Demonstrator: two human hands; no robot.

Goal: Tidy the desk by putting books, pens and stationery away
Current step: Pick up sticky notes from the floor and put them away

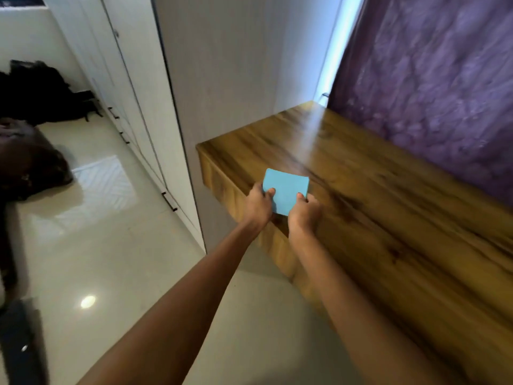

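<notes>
— Both forearms reached in from the lower edge, bare. What did the hands have?

— One blue book [286,194], shared. The left hand [258,207] gripped its left edge with the thumb curled on top of the cover; the right hand [304,211] gripped the near right corner the same way, thumb on top, fingers hidden underneath.

— Where was it, and how did it point?

— At the left end of the wooden desk [388,218], over the front edge. It looked almost square, so I could not name a long axis; its far edge faced the back corner of the desk. Whether it rested on the wood or hung just above, I could not tell.

— Anything around it?

— A pale cabinet side [222,79] rose just left of the desk, white wardrobe doors [122,93] with dark handles beyond it. A purple curtain [433,84], crinkled, hung along the desk's back. Dark bundles [36,129] lay on the glossy pale floor [111,232] far left, blurred.

— Surfaces?

— Streaked brown grain on the desk, matte plain cover on the book.
</notes>
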